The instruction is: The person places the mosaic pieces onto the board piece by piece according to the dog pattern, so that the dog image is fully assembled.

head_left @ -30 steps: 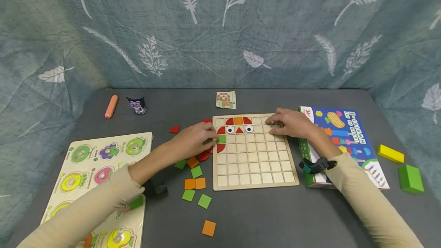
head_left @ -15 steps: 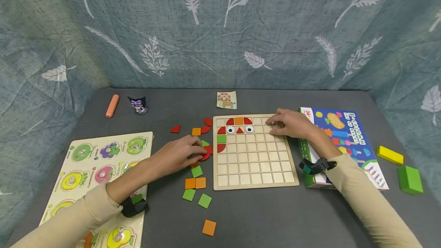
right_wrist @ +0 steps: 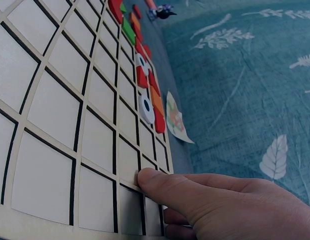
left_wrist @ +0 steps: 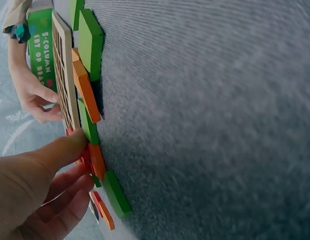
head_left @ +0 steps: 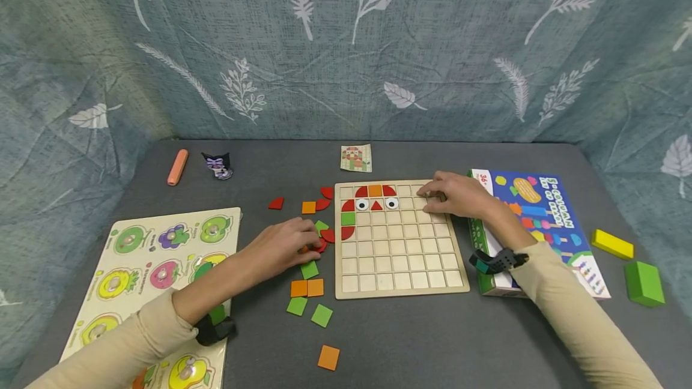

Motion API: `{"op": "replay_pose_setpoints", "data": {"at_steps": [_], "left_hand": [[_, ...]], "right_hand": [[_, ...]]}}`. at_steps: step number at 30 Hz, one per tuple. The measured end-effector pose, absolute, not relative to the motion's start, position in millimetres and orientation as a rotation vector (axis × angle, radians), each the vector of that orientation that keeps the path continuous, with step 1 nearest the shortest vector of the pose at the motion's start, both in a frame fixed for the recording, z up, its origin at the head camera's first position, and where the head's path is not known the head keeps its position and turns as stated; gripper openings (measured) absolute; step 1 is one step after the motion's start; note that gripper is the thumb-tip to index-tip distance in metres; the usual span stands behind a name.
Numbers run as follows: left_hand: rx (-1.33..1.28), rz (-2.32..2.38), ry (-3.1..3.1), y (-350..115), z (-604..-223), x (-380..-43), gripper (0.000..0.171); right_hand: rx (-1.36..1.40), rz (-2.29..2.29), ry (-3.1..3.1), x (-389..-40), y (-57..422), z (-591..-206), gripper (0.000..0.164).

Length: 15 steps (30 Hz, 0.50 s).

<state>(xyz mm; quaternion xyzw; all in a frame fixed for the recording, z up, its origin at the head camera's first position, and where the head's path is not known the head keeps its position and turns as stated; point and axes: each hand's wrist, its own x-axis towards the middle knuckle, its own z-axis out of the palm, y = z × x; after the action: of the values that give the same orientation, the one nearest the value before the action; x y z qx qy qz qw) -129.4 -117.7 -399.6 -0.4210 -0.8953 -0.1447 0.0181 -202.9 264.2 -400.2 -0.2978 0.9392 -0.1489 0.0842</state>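
Note:
My left hand (head_left: 286, 245) is at the loose tiles left of the wooden grid board (head_left: 400, 265). In the left wrist view, thumb and fingertips are around a red tile (left_wrist: 85, 158) in the pile; I cannot tell whether they pinch it. My right hand (head_left: 456, 192) holds the board by its upper right edge, the thumb on the grid and the fingers bent at the rim. On the board sit red pieces, an orange square (head_left: 375, 190), a green square (head_left: 348, 218) and two round eye pieces (head_left: 362, 204) around a red triangle (head_left: 376, 204).
Green and orange square tiles (head_left: 321, 316) lie in front of the pile. A small picture card (head_left: 355, 158) is behind the board. A fruit puzzle board (head_left: 162, 245) is at left, a colourful box (head_left: 540, 221) at right, beside yellow (head_left: 613, 244) and green (head_left: 644, 283) blocks.
My left hand has drawn back from the board's left edge to the loose tiles, baring several red and orange ones. My right hand keeps its place on the board.

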Motion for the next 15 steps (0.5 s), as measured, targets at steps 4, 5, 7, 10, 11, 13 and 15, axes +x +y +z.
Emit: {"op": "replay_pose_setpoints", "data": {"at_steps": [4, 5, 7, 10, 11, 13, 15], "left_hand": [[-1.301, -0.419, -2.771, -115.4, -399.2, -128.1, 0.009], [-1.299, -0.410, -2.773, -114.8, -398.9, -127.8, 0.009], [-1.294, -0.392, -2.771, -114.2, -399.0, -127.7, 0.009], [-1.298, -0.378, -2.751, -113.9, -399.5, -127.4, 0.010], [-1.300, -0.381, -2.740, -114.0, -399.8, -127.5, 0.010], [-1.306, -0.399, -2.718, -113.8, -400.2, -127.4, 0.011], [-1.316, -0.432, -2.690, -113.0, -400.1, -127.3, 0.012]], "right_hand": [[-0.891, -0.445, 2.804, -203.0, 264.4, -400.4, 0.036], [-0.891, -0.448, 2.803, -202.9, 264.3, -400.3, 0.036], [-0.890, -0.449, 2.805, -203.0, 264.4, -400.3, 0.037], [-0.889, -0.451, 2.805, -203.2, 264.5, -400.5, 0.037], [-0.888, -0.452, 2.804, -203.3, 264.5, -400.5, 0.037], [-0.886, -0.449, 2.803, -203.5, 264.7, -400.9, 0.037], [-0.886, -0.447, 2.801, -203.6, 264.7, -400.9, 0.037]]}}
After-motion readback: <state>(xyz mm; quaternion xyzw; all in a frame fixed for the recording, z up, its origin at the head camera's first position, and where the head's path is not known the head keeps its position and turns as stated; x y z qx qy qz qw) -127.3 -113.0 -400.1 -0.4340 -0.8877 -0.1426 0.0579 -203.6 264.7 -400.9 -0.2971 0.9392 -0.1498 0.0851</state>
